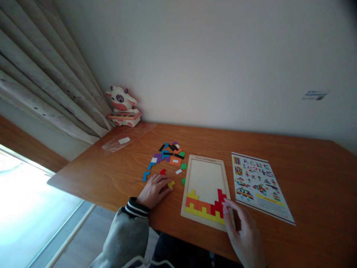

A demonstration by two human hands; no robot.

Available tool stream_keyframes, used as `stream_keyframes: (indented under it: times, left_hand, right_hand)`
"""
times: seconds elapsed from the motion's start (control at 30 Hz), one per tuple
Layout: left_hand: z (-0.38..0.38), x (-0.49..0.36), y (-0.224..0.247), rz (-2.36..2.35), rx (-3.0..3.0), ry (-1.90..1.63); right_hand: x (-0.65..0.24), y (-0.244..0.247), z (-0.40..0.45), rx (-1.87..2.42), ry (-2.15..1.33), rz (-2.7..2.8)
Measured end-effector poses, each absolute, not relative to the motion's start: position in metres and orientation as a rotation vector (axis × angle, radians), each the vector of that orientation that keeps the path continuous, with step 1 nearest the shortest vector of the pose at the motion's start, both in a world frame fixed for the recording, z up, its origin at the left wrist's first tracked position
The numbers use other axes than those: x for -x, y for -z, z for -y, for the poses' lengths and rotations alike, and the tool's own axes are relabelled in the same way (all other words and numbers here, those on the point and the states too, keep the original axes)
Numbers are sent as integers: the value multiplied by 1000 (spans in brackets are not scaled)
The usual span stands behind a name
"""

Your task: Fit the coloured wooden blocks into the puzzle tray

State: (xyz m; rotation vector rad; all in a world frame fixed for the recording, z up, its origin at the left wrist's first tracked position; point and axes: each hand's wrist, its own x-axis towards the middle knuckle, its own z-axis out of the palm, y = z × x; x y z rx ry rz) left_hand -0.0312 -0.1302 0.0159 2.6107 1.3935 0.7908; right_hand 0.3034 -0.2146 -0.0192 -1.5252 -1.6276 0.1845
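On the wooden table stands a shallow puzzle tray [205, 158], its lower part filled with yellow, orange and red pieces. My left hand [156, 190] rests on the table left of the tray, its fingertips closed on a small yellow piece [171, 184]. At the tray's lower right, my right hand [242, 229] has its fingertips by the red pieces [219, 203]; whether it grips one is unclear. Loose pieces, blue [146, 176], green [183, 166], purple, black and white, lie behind my left hand. A red piece [163, 172] sits just beyond its fingers.
A printed pattern sheet [258, 182] lies right of the tray. At the table's back left are a clear plastic bag [114, 146] with a white slip and a cow-shaped toy keyboard [124, 108]. A curtain hangs at the left, and a wall stands behind the table.
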Motion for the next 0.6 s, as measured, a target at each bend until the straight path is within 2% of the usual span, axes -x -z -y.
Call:
stream_keyframes:
  times: [0.2, 0.33, 0.6]
  left_hand:
    - [143, 14, -9, -1322, -2485, -1123]
    - [160, -14, -7, -1222, -2422, -1198]
    - [181, -60, -14, -971, -2160, -1388]
  right_hand:
    - [-300, 16, 214, 1474, -59, 1691]
    - [-290, 12, 217, 1319, 47, 1878]
    - [-260, 1, 220, 1210, -189, 1808]
